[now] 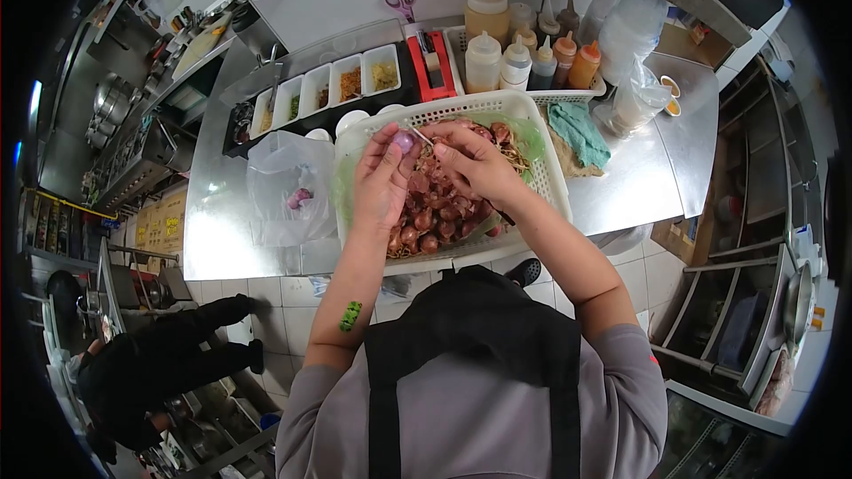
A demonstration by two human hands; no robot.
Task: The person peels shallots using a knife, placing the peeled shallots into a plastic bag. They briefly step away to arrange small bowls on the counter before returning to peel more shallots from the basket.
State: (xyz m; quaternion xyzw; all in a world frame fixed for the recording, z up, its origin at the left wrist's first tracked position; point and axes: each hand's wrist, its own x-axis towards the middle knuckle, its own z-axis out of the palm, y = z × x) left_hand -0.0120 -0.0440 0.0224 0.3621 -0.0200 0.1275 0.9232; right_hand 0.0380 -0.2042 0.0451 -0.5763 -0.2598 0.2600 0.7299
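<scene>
My left hand [384,168] is closed round a purple peeled shallot [405,141], held above a white basket. My right hand [475,161] is closed on a small knife [422,136], its blade beside the shallot. Below both hands, the white basket [557,179] holds a heap of unpeeled reddish-brown shallots [435,222] on green plastic. To the left of the basket stands a clear plastic bag [288,173] with a few purple peeled shallots [300,198] in it.
Behind the basket are a tray of ingredient containers [315,89], a red holder [435,66] and sauce bottles [484,62]. A green cloth [581,133] lies at the right of the steel table [652,173]. Another person [160,359] in dark clothes is at the lower left.
</scene>
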